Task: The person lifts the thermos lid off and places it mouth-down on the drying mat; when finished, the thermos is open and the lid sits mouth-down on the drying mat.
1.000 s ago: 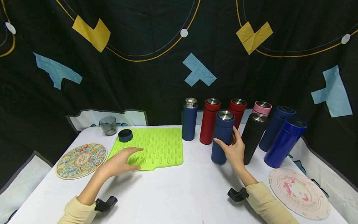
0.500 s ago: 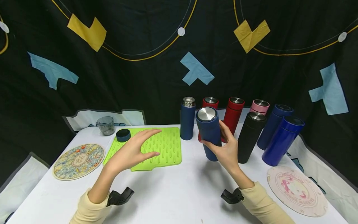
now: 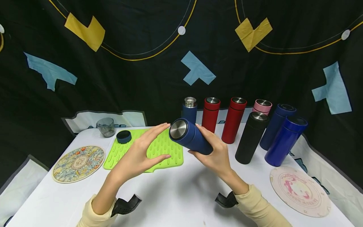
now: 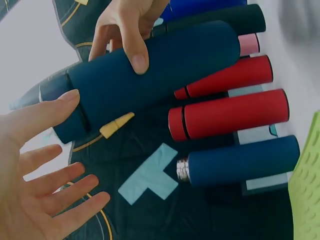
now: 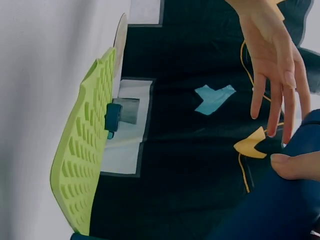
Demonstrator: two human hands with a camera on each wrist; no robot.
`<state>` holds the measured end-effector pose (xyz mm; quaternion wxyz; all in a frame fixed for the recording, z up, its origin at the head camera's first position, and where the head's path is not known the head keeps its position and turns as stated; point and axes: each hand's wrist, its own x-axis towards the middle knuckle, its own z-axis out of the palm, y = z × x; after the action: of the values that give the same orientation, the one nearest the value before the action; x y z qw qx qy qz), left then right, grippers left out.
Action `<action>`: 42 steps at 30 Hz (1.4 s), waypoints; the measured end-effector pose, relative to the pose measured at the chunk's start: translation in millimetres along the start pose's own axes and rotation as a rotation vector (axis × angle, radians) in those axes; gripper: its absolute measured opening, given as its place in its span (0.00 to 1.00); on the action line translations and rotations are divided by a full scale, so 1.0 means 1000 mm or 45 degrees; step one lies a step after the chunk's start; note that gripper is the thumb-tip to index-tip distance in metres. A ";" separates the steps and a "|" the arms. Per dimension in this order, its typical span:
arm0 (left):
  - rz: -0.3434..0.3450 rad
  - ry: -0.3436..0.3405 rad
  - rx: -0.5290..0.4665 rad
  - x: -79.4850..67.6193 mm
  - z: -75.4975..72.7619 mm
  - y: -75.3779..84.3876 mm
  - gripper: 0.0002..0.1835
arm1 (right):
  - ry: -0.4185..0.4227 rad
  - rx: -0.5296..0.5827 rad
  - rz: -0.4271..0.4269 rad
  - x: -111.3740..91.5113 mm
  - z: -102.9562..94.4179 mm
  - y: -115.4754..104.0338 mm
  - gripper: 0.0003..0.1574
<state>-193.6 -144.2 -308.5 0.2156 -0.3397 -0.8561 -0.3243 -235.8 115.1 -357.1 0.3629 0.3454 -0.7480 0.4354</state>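
My right hand (image 3: 216, 154) grips a dark blue thermos flask (image 3: 198, 142) by its body, in the air above the table. The flask is tilted, with its steel-topped lid (image 3: 178, 129) pointing left toward me. My left hand (image 3: 139, 151) is held up just left of that lid, thumb and fingers spread apart. In the left wrist view the left thumb (image 4: 60, 107) overlaps the lid end. Behind the held flask stands another blue flask (image 3: 189, 112) without its lid, its steel neck bare. A dark blue lid (image 3: 123, 136) lies on the green mat (image 3: 175, 159).
Two red flasks (image 3: 233, 121) stand at the back, with a black flask (image 3: 250, 138), a pink one (image 3: 262, 106) and two blue ones (image 3: 286, 142) farther right. A glass cup (image 3: 106, 127) stands back left. Round mats (image 3: 300, 192) lie at both sides.
The right hand has lifted the blue flask from between the other flasks, carried it left and tipped its lid leftward. The left hand has risen off the green mat toward it.
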 end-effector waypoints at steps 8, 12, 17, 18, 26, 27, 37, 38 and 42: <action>0.085 -0.013 -0.024 0.000 0.006 0.008 0.55 | -0.104 -0.108 -0.174 -0.001 0.001 -0.009 0.53; 0.151 -0.018 -0.057 0.000 0.007 0.009 0.51 | -0.165 -0.191 -0.247 -0.002 0.001 -0.012 0.52; 0.201 -0.025 -0.131 0.001 0.005 0.006 0.43 | -0.237 -0.276 -0.301 -0.002 -0.001 -0.016 0.53; 0.206 -0.023 -0.156 0.001 0.004 0.005 0.42 | -0.260 -0.270 -0.300 -0.002 -0.002 -0.016 0.53; 0.245 -0.036 -0.275 -0.002 -0.001 -0.003 0.40 | -0.593 0.100 0.003 0.003 -0.016 -0.016 0.52; 0.249 -0.041 -0.285 -0.002 -0.001 -0.003 0.40 | -0.622 0.138 0.056 0.005 -0.019 -0.015 0.51; 0.303 -0.051 -0.330 -0.001 0.004 -0.002 0.40 | -0.748 0.282 0.238 0.010 -0.032 -0.008 0.49; 0.314 -0.052 -0.328 -0.001 0.005 -0.001 0.40 | -0.757 0.278 0.235 0.010 -0.034 -0.008 0.49; 0.345 -0.060 -0.338 0.000 0.010 0.002 0.41 | -0.773 0.264 0.197 0.012 -0.041 -0.009 0.48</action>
<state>-193.4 -136.0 -314.3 0.1906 -0.4847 -0.7570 -0.3945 -224.5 145.8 -328.5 0.0521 0.4366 -0.7978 0.4125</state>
